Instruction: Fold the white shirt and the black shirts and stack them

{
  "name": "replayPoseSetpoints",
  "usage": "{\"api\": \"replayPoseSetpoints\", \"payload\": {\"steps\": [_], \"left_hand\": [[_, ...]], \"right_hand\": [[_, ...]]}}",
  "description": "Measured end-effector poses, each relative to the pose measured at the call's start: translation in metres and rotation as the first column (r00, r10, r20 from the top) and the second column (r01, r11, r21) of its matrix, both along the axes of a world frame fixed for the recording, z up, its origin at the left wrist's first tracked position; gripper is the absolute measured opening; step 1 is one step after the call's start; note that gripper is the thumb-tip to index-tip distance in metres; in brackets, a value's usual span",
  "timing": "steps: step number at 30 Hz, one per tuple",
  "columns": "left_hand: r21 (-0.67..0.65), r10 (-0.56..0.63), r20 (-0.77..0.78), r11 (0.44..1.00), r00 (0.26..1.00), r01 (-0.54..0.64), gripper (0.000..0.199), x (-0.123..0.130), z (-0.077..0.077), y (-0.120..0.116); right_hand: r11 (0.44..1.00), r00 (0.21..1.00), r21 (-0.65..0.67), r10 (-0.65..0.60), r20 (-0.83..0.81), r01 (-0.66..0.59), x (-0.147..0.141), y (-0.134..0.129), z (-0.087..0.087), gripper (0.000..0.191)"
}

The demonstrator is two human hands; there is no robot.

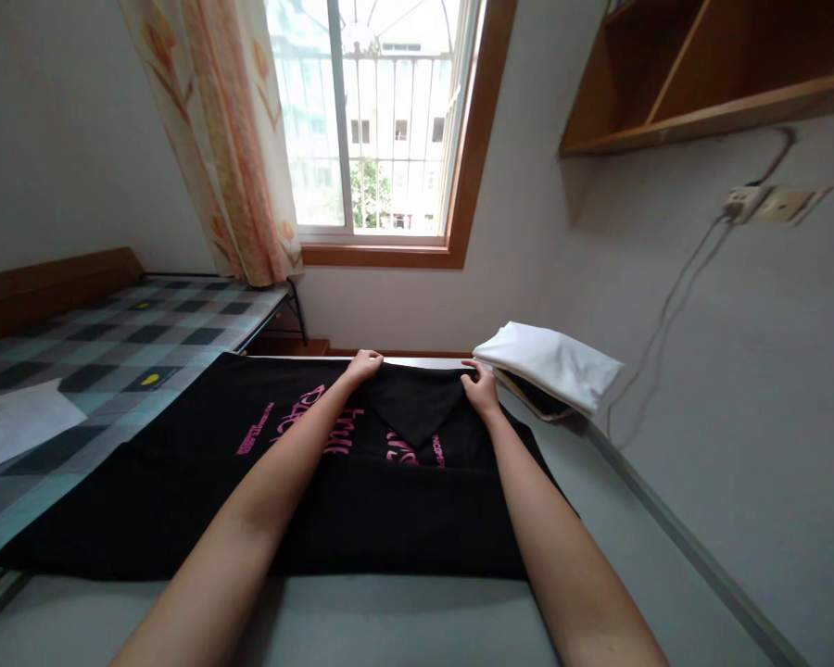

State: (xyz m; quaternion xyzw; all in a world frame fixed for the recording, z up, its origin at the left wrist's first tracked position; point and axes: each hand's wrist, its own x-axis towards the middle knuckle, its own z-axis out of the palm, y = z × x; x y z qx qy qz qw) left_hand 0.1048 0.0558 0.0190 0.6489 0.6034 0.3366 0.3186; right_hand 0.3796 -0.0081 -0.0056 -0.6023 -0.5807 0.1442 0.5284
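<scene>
1. Black garment [417, 523]: lies spread on the pale counter [389, 616], its left end reaching the edge beside the bed. Surface is matte black and largely flat; a plain folded band runs along the near side.
2. Pink lettering [403, 448]: printed across the middle, partly covered by the folded cloth and the left forearm.
3. Triangular flap [417, 408]: folded down at the far edge, between the hands, its point toward the near side.
4. Left hand [366, 366]: closed, fingers curled, gripping the far edge.
5. Right hand [481, 387]: nearly closed, thumb and forefinger pinching the flap's right corner.
6. White folded cloth [549, 361]: rests on dark folded fabric [532, 394], just beyond the right hand.
7. Bed [159, 324]: stands left, with a checked cover and a white sheet [20, 421].
</scene>
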Motion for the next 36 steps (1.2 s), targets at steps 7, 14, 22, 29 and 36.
{"api": "replayPoseSetpoints", "payload": {"steps": [7, 14, 22, 29, 36], "left_hand": [[0.051, -0.033, 0.110, 0.998, 0.993, 0.028, 0.036, 0.008, -0.009, -0.008], [0.168, -0.091, 0.200, 0.984, 0.976, 0.058, 0.040, 0.004, -0.011, -0.012], [0.247, -0.146, 0.094, 0.962, 0.985, 0.119, 0.030, 0.003, -0.011, -0.014], [0.230, -0.132, 0.046, 0.966, 0.990, 0.118, 0.025, 0.004, -0.009, -0.016], [0.111, -0.143, 0.067, 0.985, 0.987, 0.135, 0.027, -0.005, -0.003, -0.011]], "right_hand": [[1.000, 1.000, -0.028, -0.001, 0.002, 0.001, -0.002, -0.003, 0.005, 0.046], [0.990, 0.992, -0.123, -0.059, 0.111, 0.073, -0.002, -0.002, 0.007, 0.046], [0.970, 0.983, -0.191, -0.127, 0.134, 0.151, -0.002, -0.002, 0.013, 0.049], [0.965, 0.970, -0.202, -0.123, 0.208, 0.166, -0.001, -0.004, 0.016, 0.053], [0.957, 0.957, -0.230, -0.111, 0.268, 0.175, 0.006, -0.006, 0.015, 0.033]]}}
